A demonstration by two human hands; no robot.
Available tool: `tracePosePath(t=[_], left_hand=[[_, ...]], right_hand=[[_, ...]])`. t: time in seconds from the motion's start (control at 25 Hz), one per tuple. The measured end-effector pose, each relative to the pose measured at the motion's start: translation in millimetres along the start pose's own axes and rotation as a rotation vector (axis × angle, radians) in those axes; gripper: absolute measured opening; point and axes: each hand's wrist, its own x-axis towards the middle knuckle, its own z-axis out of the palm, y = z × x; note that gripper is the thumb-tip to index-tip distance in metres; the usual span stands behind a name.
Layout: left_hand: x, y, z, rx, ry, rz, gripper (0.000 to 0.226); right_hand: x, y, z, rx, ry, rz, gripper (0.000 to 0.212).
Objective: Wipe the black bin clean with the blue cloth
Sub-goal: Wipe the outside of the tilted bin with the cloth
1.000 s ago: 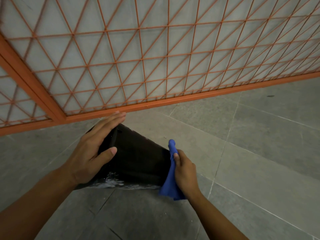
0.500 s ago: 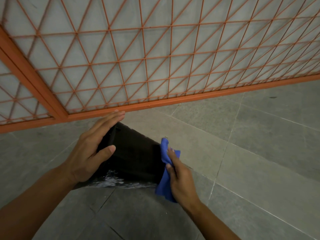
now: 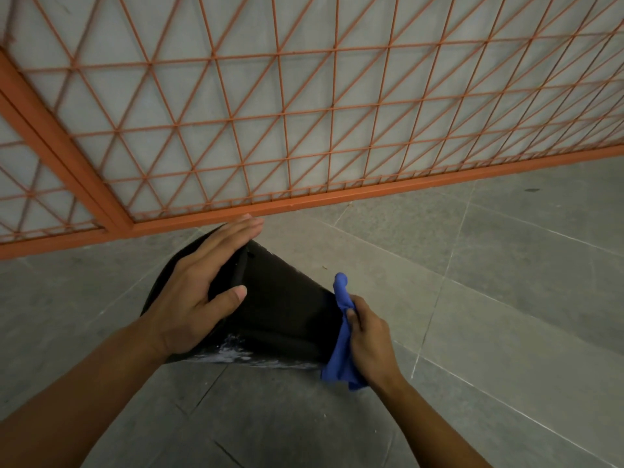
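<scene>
Leftmost, the thick orange post [image 3: 64, 157] of a metal fence slants across the view, and from it a flat orange bottom rail [image 3: 371, 190] runs to the right with thin orange wire mesh [image 3: 304, 96] above, welded into triangles in front of a pale, smooth wall. Below lies a floor of large grey stone-look tiles [image 3: 506, 282], matte and faintly speckled, with thin pale grout lines. On this floor, near the fence, the black bin [image 3: 287, 309] lies tipped on its side; its dark surface is dull and slightly ribbed, tapering in a rounded cone shape, and a patch of white, wet-looking streaks shows along its lower edge. The left hand [image 3: 199, 292] rests on the bin's upper left part, fingers straight and laid together over the rim, thumb spread out against the black side, pressing rather than gripping. Further right, the right hand [image 3: 369, 339] is closed around the blue cloth [image 3: 341, 352], thumb pinching the bunched fabric; the cloth is soft and crumpled, one twisted end poking up above the fist and a loose fold hanging below it, and it touches the bin's right edge. No label or writing can be read on the bin, the cloth or the fence.
</scene>
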Motion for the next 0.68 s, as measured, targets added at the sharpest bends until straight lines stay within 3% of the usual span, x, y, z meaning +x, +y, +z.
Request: tracePosePath(t=[0.2,0.36,0.52,0.68], left_hand=[[-1,-3,-4,0.01,-0.011,0.004,0.073],[-8,-2,-6,0.025,-0.015,0.043,0.068],[-11,-5,-10,0.033,-0.01,0.031,0.072],[-14,-2,-10,0.039,-0.012,0.042,0.075]], right_hand=[[-8,-23,14,0.025,-0.043,-0.128,0.036],[-20,-38,17,0.018,-0.03,-0.12,0.036],[-33,-74,40,0.075,-0.151,-0.313,0.047],[-23,-64,35,0.152,-0.039,-0.141,0.044]])
